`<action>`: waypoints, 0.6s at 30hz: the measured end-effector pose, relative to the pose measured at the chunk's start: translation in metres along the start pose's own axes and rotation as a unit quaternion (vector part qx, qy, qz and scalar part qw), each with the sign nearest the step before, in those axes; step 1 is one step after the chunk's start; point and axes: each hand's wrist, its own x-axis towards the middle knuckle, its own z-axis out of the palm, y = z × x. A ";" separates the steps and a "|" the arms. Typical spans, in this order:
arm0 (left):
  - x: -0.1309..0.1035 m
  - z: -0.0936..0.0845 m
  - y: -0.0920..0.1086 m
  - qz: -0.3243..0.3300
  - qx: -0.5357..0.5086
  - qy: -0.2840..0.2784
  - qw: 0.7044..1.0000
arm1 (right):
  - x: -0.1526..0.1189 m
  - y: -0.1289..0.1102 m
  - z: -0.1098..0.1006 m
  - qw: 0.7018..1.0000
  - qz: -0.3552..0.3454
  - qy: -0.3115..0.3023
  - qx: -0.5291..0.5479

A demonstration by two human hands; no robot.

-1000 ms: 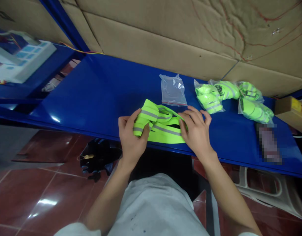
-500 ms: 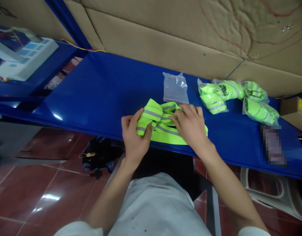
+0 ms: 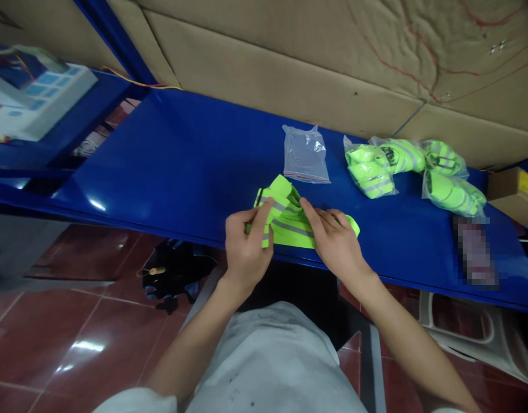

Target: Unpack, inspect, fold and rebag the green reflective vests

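A neon yellow-green reflective strap with grey stripes lies partly folded near the front edge of the blue table. My left hand is closed around the folded bundle at its left end, thumb and fingers pressing the layers. At the right side, my right hand grips the strap, its index finger pushed against the fold; its other fingers are curled and partly hide the material. Just beyond the strap lies a clear zip bag, flat on the table.
Several bagged neon straps sit at the back right. A blurred-out dark object and a cardboard box are at the right. A white device with blue keys stands on the left. Cardboard lines the back of the blue table.
The loose loops between my hands have been folded together into a more compact bundle. My left hand has moved right, closer to my right hand.
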 end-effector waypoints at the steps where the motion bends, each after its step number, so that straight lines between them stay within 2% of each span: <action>1: 0.000 0.002 0.001 0.030 0.013 -0.011 0.999 | -0.002 0.000 0.000 1.000 0.002 0.002 -0.002; 4: 0.003 0.007 0.001 0.089 0.053 -0.032 0.994 | -0.007 -0.001 -0.003 1.000 -0.005 -0.001 -0.004; 7: 0.007 0.008 0.000 0.098 0.077 -0.058 0.990 | -0.011 0.000 -0.006 1.000 -0.007 -0.003 0.010; 14: 0.015 0.003 -0.002 0.163 0.088 -0.142 0.972 | -0.018 0.009 -0.006 0.996 0.085 0.000 0.026; 16: 0.015 0.003 -0.004 0.157 0.060 -0.135 0.976 | -0.012 0.010 -0.011 0.993 0.112 0.002 0.038; 18: 0.015 0.002 -0.006 0.124 0.013 -0.111 0.986 | 0.001 0.010 -0.018 0.989 0.128 0.014 0.069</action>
